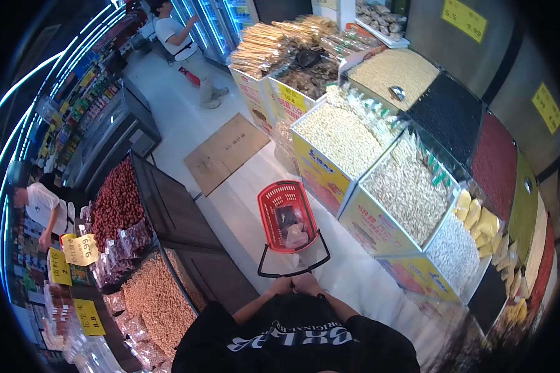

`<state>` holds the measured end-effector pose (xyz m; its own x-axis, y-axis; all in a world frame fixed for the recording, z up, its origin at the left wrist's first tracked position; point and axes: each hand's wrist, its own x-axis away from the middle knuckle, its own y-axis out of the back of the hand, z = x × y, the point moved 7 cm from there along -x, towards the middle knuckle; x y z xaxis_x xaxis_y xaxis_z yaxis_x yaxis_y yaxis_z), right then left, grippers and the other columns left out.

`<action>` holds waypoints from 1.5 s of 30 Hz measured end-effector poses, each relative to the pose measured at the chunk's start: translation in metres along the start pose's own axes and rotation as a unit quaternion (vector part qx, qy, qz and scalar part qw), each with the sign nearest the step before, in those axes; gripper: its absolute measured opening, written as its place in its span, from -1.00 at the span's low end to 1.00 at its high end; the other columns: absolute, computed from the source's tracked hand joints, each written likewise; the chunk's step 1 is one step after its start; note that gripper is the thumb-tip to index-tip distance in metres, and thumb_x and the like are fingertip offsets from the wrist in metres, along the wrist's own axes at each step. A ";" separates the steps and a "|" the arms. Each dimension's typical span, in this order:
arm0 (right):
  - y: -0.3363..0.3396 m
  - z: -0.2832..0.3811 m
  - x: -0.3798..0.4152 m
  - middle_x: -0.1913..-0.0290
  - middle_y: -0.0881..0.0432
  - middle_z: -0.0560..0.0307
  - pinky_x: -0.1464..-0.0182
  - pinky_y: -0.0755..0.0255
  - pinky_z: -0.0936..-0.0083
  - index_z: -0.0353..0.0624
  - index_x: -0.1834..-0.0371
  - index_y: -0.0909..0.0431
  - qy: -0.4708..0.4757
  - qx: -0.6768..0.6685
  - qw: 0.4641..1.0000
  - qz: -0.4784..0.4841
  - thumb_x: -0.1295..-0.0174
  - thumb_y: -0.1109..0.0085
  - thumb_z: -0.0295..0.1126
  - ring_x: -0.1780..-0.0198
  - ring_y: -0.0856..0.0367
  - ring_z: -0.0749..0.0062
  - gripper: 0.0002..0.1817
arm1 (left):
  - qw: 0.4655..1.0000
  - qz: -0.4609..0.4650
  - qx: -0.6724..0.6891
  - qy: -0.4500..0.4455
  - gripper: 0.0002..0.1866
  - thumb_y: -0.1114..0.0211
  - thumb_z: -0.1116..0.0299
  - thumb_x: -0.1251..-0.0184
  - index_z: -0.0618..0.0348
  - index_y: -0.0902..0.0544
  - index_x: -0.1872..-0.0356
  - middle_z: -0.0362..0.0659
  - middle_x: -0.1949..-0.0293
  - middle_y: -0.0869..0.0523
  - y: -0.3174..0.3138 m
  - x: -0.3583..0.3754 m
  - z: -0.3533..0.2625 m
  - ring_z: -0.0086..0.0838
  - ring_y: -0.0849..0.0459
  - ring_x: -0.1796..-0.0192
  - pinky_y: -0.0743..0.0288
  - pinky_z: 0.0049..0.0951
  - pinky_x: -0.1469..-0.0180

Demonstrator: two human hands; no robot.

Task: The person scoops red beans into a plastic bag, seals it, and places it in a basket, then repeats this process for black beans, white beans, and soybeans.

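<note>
A red shopping basket (269,214) hangs out in front of me over the floor, with its black handle (269,274) swung toward my body. My left hand (281,286) and my right hand (306,284) are close together at the handle, fingers closed around it. Inside the basket lie a dark package (285,216) and a pale pinkish bag (295,235); their contents are too small to make out.
Bins of white beans (339,133) and small dried fish (410,186) line the right. Red dates (117,199) and peanuts (152,304) stand left. Flattened cardboard (226,152) lies on the aisle floor. One person (175,37) stands ahead, another (46,208) at left.
</note>
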<state>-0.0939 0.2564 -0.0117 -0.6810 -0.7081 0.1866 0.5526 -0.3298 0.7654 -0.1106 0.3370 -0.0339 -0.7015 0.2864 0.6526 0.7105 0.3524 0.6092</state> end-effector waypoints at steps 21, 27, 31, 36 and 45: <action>0.091 -0.045 -0.246 0.51 -0.64 -0.04 0.39 -0.52 0.24 -0.13 0.55 -0.62 0.158 0.073 0.984 0.025 0.06 -0.09 -0.36 0.46 -0.66 0.13 -0.86 | 0.991 -0.069 0.072 0.092 -0.76 -0.16 0.46 0.02 0.16 -0.66 0.26 0.10 0.24 -0.68 0.204 -0.122 0.077 -0.06 -0.65 0.11 -0.52 -0.10 0.07; 0.128 -0.070 -0.306 0.50 -0.64 -0.07 0.37 -0.53 0.21 -0.14 0.55 -0.61 0.193 0.098 0.974 0.065 0.03 -0.06 -0.38 0.46 -0.66 0.09 -0.86 | 0.980 -0.124 0.100 0.117 -0.77 -0.14 0.45 0.00 0.20 -0.65 0.29 0.13 0.30 -0.67 0.247 -0.171 0.086 -0.01 -0.65 0.17 -0.51 -0.07 0.12; 0.174 -0.094 -0.341 0.51 -0.65 -0.06 0.37 -0.53 0.20 -0.14 0.55 -0.62 0.189 0.082 0.975 0.077 0.03 -0.05 -0.39 0.45 -0.66 0.10 -0.85 | 0.978 -0.158 0.097 0.092 -0.78 -0.13 0.44 -0.02 0.20 -0.65 0.30 0.15 0.32 -0.66 0.285 -0.213 0.085 0.02 -0.64 0.20 -0.51 -0.04 0.14; 0.196 -0.131 -0.379 0.50 -0.65 -0.05 0.38 -0.53 0.22 -0.12 0.55 -0.65 0.200 0.113 0.969 0.084 0.04 -0.06 -0.39 0.44 -0.67 0.10 -0.84 | 0.973 -0.181 0.122 0.078 -0.80 -0.11 0.39 -0.08 0.23 -0.62 0.33 0.19 0.32 -0.64 0.318 -0.254 0.075 0.09 -0.60 0.20 -0.46 -0.02 0.14; 0.246 -0.137 -0.452 0.48 -0.67 0.02 0.36 -0.52 0.23 -0.13 0.53 -0.67 0.245 0.144 0.956 0.070 0.08 -0.10 -0.37 0.40 -0.67 0.14 -0.84 | 0.948 -0.284 0.089 0.115 -0.82 -0.07 0.43 -0.10 0.28 -0.60 0.38 0.21 0.40 -0.63 0.397 -0.283 0.082 0.12 -0.60 0.25 -0.44 0.05 0.18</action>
<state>0.4160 0.4101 0.0084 -0.2645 -0.9634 0.0430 0.4189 -0.0746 0.9049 0.3656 0.4693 -0.0133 -0.9225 -0.1890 0.3366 0.1877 0.5423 0.8189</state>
